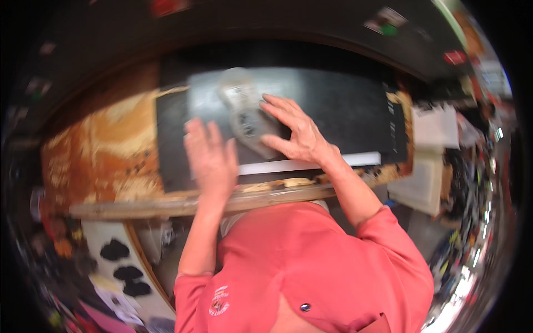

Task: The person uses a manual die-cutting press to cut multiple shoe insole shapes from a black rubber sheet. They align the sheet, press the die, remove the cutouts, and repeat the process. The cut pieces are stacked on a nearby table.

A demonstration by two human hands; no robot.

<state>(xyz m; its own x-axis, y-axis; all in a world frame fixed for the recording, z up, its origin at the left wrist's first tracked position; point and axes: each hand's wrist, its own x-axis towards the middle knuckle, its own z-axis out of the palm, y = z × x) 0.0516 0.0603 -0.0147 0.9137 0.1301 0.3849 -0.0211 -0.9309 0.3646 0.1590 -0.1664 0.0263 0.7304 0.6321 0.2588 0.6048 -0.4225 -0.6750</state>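
Note:
A pale, translucent sole-shaped piece (pixel 242 105) with dark marks lies on a black sheet (pixel 344 111) on the bench. Along its right edge is my right hand (pixel 297 130), fingers apart and bent slightly, thumb near the narrow end; I cannot tell how firmly it touches. My left hand (pixel 210 158) hovers or rests over the sheet to the left of the piece, fingers stretched out and blurred by motion, with nothing in it. Between my wrists, a white strip (pixel 311 164) runs along the sheet's near side, partly hidden by my right arm.
The worn wooden bench (pixel 111 150) shows around the sheet, its front edge close to my body. Below at the left stands a white board (pixel 119 272) with dark cut-out shapes. A pale box (pixel 416 186) and cluttered shelves (pixel 472 200) are at the right.

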